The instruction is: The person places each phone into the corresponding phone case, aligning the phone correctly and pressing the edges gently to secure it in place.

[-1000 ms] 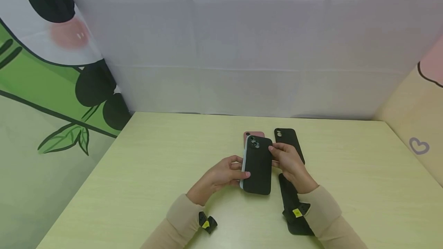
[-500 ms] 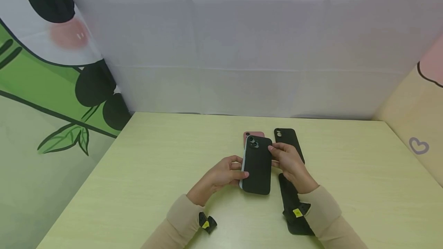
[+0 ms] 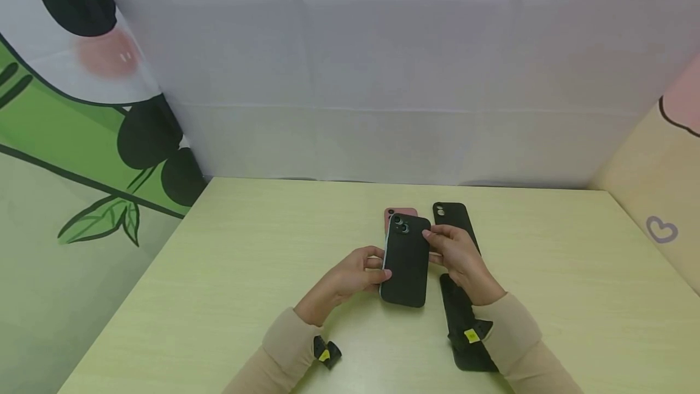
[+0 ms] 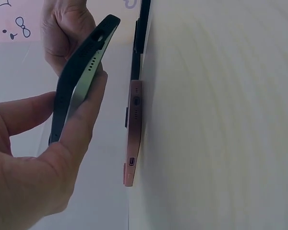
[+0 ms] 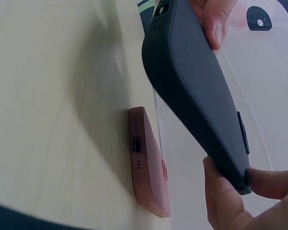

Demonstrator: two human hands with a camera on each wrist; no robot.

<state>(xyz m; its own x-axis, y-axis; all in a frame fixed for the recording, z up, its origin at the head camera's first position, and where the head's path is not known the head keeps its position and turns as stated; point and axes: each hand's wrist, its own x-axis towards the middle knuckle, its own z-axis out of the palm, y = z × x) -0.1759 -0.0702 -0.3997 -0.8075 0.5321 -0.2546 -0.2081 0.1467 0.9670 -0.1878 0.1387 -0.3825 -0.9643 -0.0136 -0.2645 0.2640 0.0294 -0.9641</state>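
**Jointly, two hands pinch a black phone case [image 3: 404, 269] above a pale wooden table [image 3: 229, 272]**

A pale phone [image 4: 82, 88] sits against the inner side of the case; its edge, with a row of small holes, shows in the left wrist view, while camera lenses show at the case's top. The case is tilted and apart from the tabletop. The left hand [image 3: 352, 273] pinches the lower left edge, thumb on the black back and fingers along the pale side. The right hand [image 3: 459, 261] pinches near the upper right corner, thumb on the back and fingers behind; its remaining fingers are partly hidden.

Behind the case, a pink phone [image 3: 403, 212] lies on the table, partly covered in the head view. Beyond the right hand lies a second black case [image 3: 451, 214], and a black phone-shaped object [image 3: 455, 300] lies partly under the right wrist. Beige sleeves [image 3: 290, 342] cover both forearms.
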